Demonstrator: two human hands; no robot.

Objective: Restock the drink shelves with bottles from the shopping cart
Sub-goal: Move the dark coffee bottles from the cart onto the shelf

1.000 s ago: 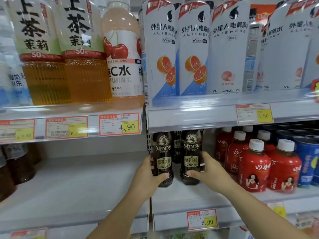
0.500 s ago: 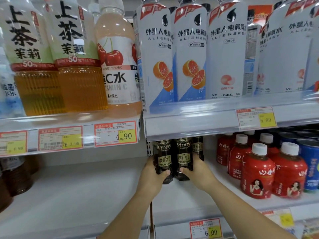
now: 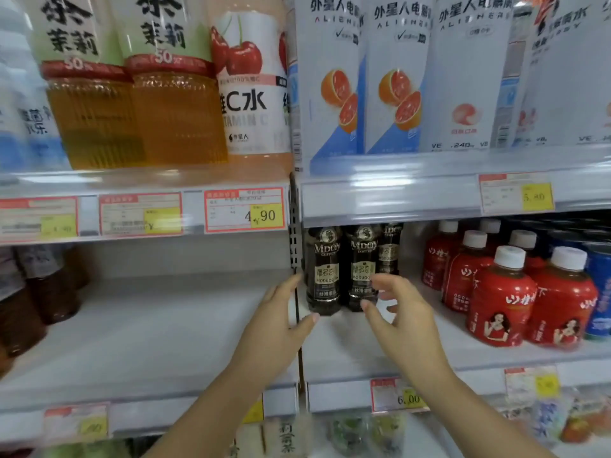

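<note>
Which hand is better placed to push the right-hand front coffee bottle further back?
Right. The right hand is open just in front of that coffee bottle, fingertips near its label; the left hand is by the shelf upright, with the other bottle between.

1. Third coffee bottle (image 3: 390, 249): mostly hidden behind the front coffee bottles (image 3: 325, 269).
2. Coffee caps: concealed by the upper shelf rail (image 3: 390, 200).
3. Tea bottles (image 3: 92, 120): tops cut off at the upper edge.
4. Left price tag (image 3: 38, 219): blurred, figure unreadable.
5. Bottom-shelf goods (image 3: 357, 434): blurred, unidentifiable.
</note>
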